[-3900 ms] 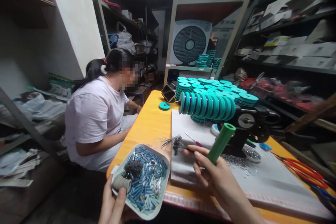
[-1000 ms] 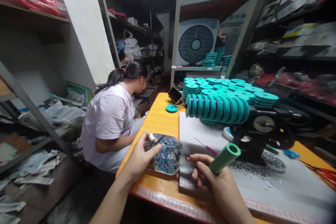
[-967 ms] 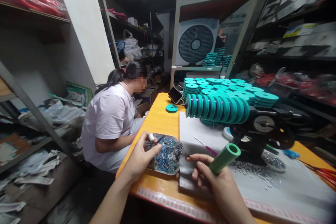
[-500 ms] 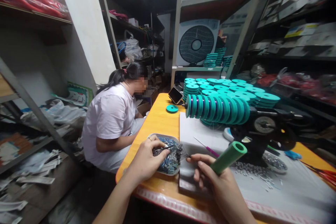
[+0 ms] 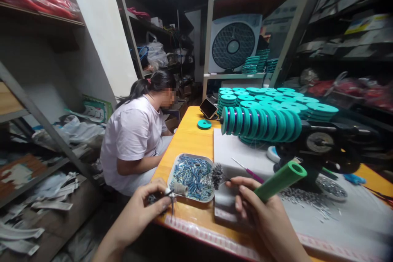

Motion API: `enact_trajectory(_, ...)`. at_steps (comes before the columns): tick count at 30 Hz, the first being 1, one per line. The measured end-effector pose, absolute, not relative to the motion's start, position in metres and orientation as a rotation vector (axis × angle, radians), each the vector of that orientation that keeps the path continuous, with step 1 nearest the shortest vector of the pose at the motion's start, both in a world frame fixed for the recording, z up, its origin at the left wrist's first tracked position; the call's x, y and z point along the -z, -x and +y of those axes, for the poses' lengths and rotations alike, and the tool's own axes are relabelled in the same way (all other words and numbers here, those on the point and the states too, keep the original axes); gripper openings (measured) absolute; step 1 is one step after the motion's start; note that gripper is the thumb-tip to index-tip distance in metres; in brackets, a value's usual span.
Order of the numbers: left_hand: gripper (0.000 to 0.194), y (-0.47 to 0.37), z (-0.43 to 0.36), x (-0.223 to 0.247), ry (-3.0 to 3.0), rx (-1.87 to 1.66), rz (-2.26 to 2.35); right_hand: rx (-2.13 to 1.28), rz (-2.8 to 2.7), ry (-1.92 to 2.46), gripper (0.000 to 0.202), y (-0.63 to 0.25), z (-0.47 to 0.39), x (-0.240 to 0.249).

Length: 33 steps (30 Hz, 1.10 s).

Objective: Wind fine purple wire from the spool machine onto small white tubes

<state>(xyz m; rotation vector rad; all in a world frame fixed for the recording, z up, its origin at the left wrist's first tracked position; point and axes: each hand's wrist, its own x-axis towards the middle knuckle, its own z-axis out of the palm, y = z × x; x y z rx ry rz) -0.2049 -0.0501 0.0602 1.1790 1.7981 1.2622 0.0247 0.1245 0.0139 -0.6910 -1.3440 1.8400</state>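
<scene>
My left hand (image 5: 150, 204), at the tray's near left corner, is closed in a pinch on thin dark strands (image 5: 172, 202) whose exact kind I cannot make out. The white tray (image 5: 172, 168) holds many small blue and silver tube-like pieces (image 5: 195, 172) and a short greyish cylinder (image 5: 180, 188). My right hand (image 5: 258, 204) is closed around a thick green tube (image 5: 279, 182), tilted up to the right. Its fingertips also pinch fine wire ends, beyond which a bristly dark grey cluster (image 5: 217, 175) sits by the tray's right rim.
Green foam spools (image 5: 260, 123) line a black machine's shaft (image 5: 319, 143); more are stacked behind. A purple-handled needle tool (image 5: 248, 170), loose metal bits (image 5: 307, 198) and a phone (image 5: 208, 108) lie on the yellow table (image 5: 190, 131). A person in a white shirt (image 5: 132, 135) sits left.
My left hand has moved from above the tray leftward and toward me, carrying dark strands away from the grey cluster. The tray's contents now show. The view has shifted slightly.
</scene>
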Motion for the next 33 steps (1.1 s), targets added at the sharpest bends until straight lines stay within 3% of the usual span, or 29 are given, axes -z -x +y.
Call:
enact_trajectory(11,0.026,0.194,0.001,-0.055,-1.308,-1.193,1.856,-1.67,-1.492,0.795,0.048,-0.021,0.12,-0.023)
enact_trajectory(16,0.021,0.194,-0.007,-0.057,-1.346,-1.173,2.012,-1.599,-1.578,0.82,0.037,-0.021,0.118,-0.021)
enact_trajectory(20,0.019,0.192,-0.019,-0.053,-1.369,-1.141,2.187,-1.225,-1.979,0.572,0.02,-0.02,0.112,-0.024)
enact_trajectory(24,0.012,0.187,-0.022,-0.047,-1.4,-1.115,2.256,-0.864,-2.213,0.279,0.03,-0.019,0.105,-0.016)
enact_trajectory(29,0.018,0.185,-0.024,-0.042,-1.393,-1.108,2.233,-0.492,-2.228,0.371,0.045,-0.022,0.092,0.011)
enact_trajectory(33,0.013,0.187,-0.025,-0.038,-1.36,-1.137,2.228,-0.351,-2.285,0.365,0.037,-0.024,0.085,0.018)
